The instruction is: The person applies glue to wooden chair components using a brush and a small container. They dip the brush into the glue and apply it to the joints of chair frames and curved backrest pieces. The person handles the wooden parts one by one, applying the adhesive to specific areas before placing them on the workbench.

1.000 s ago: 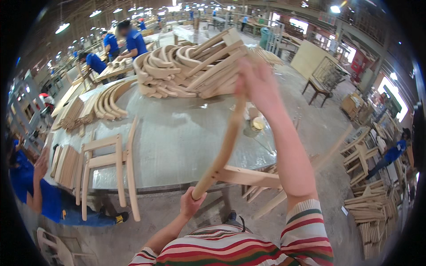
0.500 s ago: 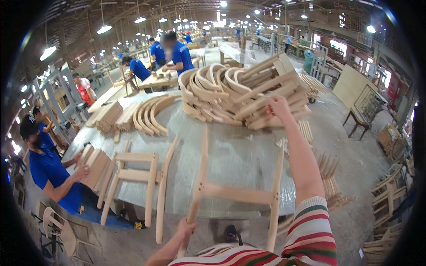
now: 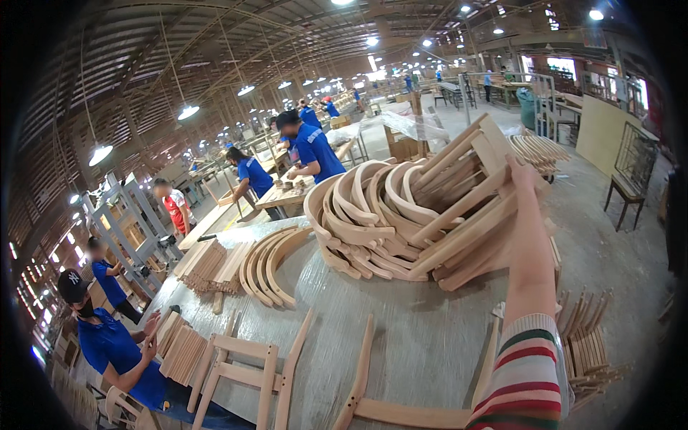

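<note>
My right hand [image 3: 520,176] reaches out to the right side of a big pile of curved wooden chair parts [image 3: 358,222]. Its fingers close around the upper end of a pale chair frame piece [image 3: 479,208], though the fingertips are partly hidden. Close to me, a wooden chair leg frame [image 3: 410,413] with a crossbar stands at the table edge, its lower part cut off by the picture. To its left is another assembled leg frame [image 3: 247,374]. My left hand is out of the picture.
The table [image 3: 333,315] has a shiny covering. Several curved rails [image 3: 271,265] and stacked slats [image 3: 208,265] lie on its left. A co-worker in blue [image 3: 129,358] handles boards at the left edge. More chair parts [image 3: 588,337] stand on the floor at right.
My right hand has moved farther out along the pile and now grasps a piece. The view has tilted up, so my left hand, earlier holding the near frame's leg, has left the picture.
</note>
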A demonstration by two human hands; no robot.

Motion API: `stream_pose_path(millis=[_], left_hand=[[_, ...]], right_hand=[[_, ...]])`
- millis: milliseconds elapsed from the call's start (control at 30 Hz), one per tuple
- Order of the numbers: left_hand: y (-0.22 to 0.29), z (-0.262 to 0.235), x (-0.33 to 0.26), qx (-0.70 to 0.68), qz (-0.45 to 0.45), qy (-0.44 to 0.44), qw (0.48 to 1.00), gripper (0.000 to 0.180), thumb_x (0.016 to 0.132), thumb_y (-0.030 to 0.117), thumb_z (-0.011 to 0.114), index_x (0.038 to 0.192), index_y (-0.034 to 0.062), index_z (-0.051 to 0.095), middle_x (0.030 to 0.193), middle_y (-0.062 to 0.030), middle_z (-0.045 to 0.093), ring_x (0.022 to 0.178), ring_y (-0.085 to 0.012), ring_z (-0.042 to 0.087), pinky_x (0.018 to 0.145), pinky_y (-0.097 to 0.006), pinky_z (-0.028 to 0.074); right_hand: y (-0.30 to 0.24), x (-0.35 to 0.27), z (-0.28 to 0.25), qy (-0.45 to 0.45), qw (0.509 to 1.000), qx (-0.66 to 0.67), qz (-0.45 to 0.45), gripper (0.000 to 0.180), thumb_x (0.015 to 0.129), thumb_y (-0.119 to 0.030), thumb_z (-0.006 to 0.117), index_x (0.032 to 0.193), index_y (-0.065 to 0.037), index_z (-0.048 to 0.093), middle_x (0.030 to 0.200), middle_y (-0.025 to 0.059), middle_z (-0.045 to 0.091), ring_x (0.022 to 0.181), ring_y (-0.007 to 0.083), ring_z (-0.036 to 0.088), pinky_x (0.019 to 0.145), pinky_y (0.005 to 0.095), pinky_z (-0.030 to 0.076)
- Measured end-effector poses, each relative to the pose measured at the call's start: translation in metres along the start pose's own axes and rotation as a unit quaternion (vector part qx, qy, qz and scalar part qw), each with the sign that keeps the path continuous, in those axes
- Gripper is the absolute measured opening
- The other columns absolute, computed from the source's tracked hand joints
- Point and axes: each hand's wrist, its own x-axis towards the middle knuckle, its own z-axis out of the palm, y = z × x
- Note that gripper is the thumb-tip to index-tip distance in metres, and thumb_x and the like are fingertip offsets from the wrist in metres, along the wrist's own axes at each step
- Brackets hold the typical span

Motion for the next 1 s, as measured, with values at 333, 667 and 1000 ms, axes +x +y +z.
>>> stream_pose_path(millis=[333, 667, 1000], left_hand=[[-0.014, -0.004, 0.041, -0.014, -0.047, 0.078, 0.996, 0.033, 0.080, 0.022, 0.057, 0.106, 0.0021, 0.056, 0.107, -0.0202, 0.057, 0.104, -0.0362, 0.051, 0.087, -0.044, 0.040], [0.083, -0.103, 0.154, -0.032, 0.153, 0.190, 0.969, 0.032, 0.071, 0.014, 0.066, 0.100, 0.0054, 0.059, 0.112, -0.0160, 0.051, 0.107, -0.0340, 0.043, 0.091, -0.044, 0.034], [0.284, -0.207, 0.270, -0.097, 0.365, 0.527, 0.761, 0.072, 0.066, 0.032, 0.074, 0.127, 0.0095, 0.043, 0.121, -0.0154, 0.048, 0.113, -0.0347, 0.044, 0.096, -0.053, 0.032]], right_hand=[[-0.028, 0.026, 0.031, 0.060, 0.908, 0.413, 0.049, 0.026, 0.066, -0.015, 0.067, 0.075, 0.005, 0.055, 0.075, 0.0123, 0.056, 0.063, 0.0208, 0.053, 0.060, 0.0348, 0.043], [-0.157, -0.084, -0.059, 0.125, 0.818, 0.535, -0.170, 0.029, 0.071, -0.005, 0.066, 0.089, 0.005, 0.045, 0.102, 0.0180, 0.056, 0.088, 0.0216, 0.057, 0.078, 0.0286, 0.045], [-0.276, -0.324, -0.233, 0.012, 0.665, 0.660, -0.348, 0.027, 0.080, -0.004, 0.059, 0.104, 0.007, 0.053, 0.112, 0.0180, 0.053, 0.093, 0.0289, 0.058, 0.078, 0.0462, 0.055]])
